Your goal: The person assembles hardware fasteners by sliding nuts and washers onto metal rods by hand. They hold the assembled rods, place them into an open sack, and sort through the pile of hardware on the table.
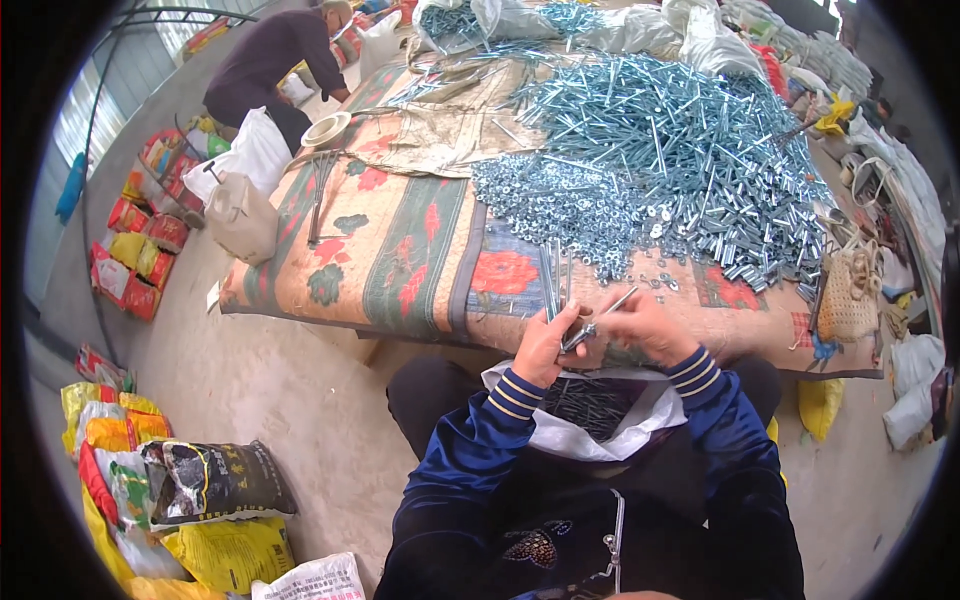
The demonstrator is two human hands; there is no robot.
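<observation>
Clothing (660, 510), left fingers (566, 316) clasping rods (549, 285), right (622, 322) pinching one

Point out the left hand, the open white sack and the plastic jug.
Left hand (543, 346): head view, middle of the hand.
Open white sack (640, 424): head view, right side of its rim.
Plastic jug (241, 226): head view, middle of its body.

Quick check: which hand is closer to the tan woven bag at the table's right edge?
Right. The right hand is to the left of the tan woven bag, clear of it; the left hand is farther left, beyond the right one.
</observation>
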